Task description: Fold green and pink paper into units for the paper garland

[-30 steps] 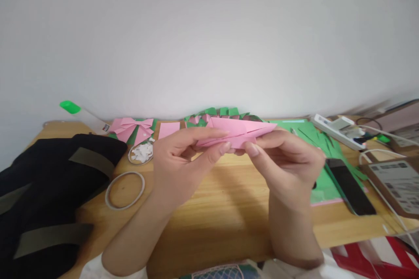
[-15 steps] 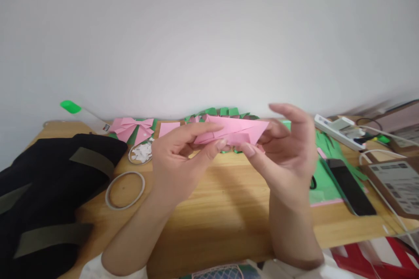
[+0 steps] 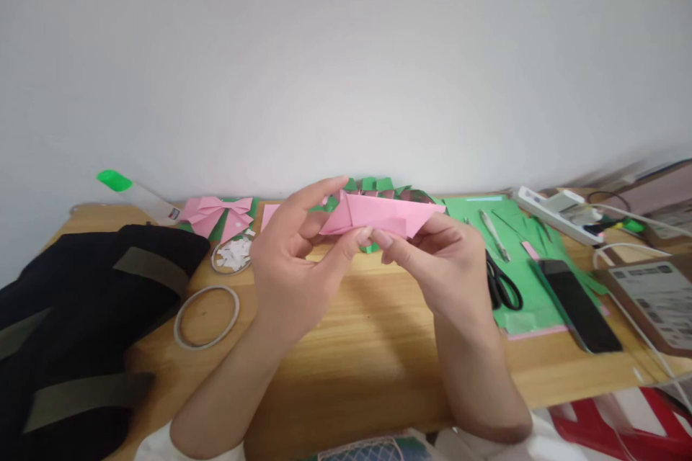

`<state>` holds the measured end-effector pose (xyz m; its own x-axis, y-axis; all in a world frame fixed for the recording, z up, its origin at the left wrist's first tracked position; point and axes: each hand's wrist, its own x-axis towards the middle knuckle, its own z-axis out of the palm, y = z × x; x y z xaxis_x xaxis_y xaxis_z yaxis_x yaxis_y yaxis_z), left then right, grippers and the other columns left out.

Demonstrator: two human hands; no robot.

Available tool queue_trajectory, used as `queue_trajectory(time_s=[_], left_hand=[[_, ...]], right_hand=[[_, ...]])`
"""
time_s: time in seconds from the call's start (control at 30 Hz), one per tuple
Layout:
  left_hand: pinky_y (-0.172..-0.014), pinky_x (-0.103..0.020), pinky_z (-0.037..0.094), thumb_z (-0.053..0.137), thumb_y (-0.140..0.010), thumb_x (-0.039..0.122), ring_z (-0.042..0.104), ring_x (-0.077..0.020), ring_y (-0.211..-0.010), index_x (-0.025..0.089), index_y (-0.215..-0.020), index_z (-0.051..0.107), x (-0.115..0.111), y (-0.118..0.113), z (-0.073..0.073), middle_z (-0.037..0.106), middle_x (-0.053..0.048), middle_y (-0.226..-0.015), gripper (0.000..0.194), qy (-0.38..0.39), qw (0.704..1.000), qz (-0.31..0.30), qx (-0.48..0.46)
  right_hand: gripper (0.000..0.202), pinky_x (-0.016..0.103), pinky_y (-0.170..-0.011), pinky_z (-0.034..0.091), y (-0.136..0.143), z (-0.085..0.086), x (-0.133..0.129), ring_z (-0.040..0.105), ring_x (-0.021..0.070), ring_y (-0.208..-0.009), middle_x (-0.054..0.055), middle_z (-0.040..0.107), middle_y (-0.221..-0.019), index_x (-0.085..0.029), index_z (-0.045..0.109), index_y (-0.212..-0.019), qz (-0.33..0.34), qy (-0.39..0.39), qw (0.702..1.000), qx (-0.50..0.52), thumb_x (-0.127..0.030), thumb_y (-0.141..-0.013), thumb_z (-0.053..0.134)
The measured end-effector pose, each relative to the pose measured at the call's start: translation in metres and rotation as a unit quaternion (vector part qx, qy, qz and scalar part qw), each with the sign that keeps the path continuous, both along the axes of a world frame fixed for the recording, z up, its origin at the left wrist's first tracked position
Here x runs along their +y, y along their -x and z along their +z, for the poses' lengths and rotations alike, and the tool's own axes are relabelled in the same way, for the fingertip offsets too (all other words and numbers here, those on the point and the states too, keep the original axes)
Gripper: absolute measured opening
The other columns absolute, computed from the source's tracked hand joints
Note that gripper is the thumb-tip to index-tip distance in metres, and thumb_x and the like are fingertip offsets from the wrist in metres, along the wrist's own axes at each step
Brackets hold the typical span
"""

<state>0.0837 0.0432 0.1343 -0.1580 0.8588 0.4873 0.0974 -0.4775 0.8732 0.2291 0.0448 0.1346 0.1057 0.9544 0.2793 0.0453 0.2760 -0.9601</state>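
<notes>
A folded piece of pink paper point(image 3: 378, 215) is held up above the table between both hands. My left hand point(image 3: 300, 266) pinches its left part, thumb at the lower edge and index finger raised behind the left end. With thumb and fingers, my right hand point(image 3: 451, 259) grips the lower edge and right end. The two thumb tips meet near the middle of the lower edge. Behind the paper, partly hidden, is a ring of folded green paper point(image 3: 378, 187). A pink paper bow point(image 3: 219, 212) on green lies to the left.
Left on the table point(image 3: 346, 353) are a tape roll point(image 3: 206, 317), white scraps point(image 3: 233, 253), a green-capped glue tube point(image 3: 143, 198) and black cloth point(image 3: 97, 302). Right are scissors point(image 3: 505, 284), a pen point(image 3: 494, 235), green paper point(image 3: 533, 310), a phone point(image 3: 578, 306) and a power strip point(image 3: 559, 216).
My right hand has moved left and inward, its raised index finger coming down onto the paper. My left index finger has lifted off the paper's front. The scissors and pen have come into view.
</notes>
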Motion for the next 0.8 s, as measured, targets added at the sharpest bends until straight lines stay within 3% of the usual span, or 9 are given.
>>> queue_trajectory(time_s=[0.23,0.33,0.5,0.8], left_hand=[[-0.065,-0.023,0.064,0.079,-0.072,0.013,0.075,-0.0171,-0.074,0.023,-0.110,0.068,-0.0006,0.0000,0.0009,0.078,-0.002,-0.098,0.041,0.001,1.000,0.008,0.006],[-0.062,-0.022,0.064,0.081,-0.070,0.014,0.075,-0.0163,-0.069,0.024,-0.109,0.068,0.0005,0.0009,0.0014,0.078,0.000,-0.088,0.042,0.007,1.000,-0.012,-0.018],[-0.062,-0.021,0.064,0.080,-0.071,0.012,0.074,-0.0143,-0.063,0.025,-0.106,0.068,-0.0002,0.0006,0.0043,0.077,0.004,-0.077,0.039,0.019,0.998,-0.015,-0.050],[-0.054,-0.023,0.064,0.080,-0.073,0.013,0.073,-0.0151,-0.059,0.027,-0.102,0.070,-0.0010,0.0022,0.0064,0.077,0.006,-0.076,0.034,0.001,1.000,0.004,-0.024]], right_hand=[[0.012,0.020,-0.042,0.045,0.0001,0.0043,-0.0002,0.058,0.0095,-0.045,-0.003,0.066,-0.052,-0.017,0.069,-0.062,0.040,-0.006,0.999,-0.009,-0.021,-0.069,0.077],[0.009,0.020,-0.043,0.046,0.0001,0.0046,-0.0010,0.059,0.0098,-0.046,-0.003,0.067,-0.052,-0.018,0.070,-0.064,0.051,-0.007,0.999,0.004,-0.018,-0.069,0.078],[0.004,0.020,-0.043,0.045,-0.0001,0.0024,-0.0021,0.059,0.0097,-0.046,-0.003,0.069,-0.056,-0.020,0.074,-0.071,0.045,-0.002,0.999,0.019,-0.017,-0.069,0.077],[0.021,0.018,-0.039,0.046,0.0017,0.0023,-0.0005,0.056,0.0083,-0.041,-0.004,0.062,-0.048,-0.018,0.066,-0.059,0.025,0.024,0.997,0.067,-0.026,-0.062,0.085]])
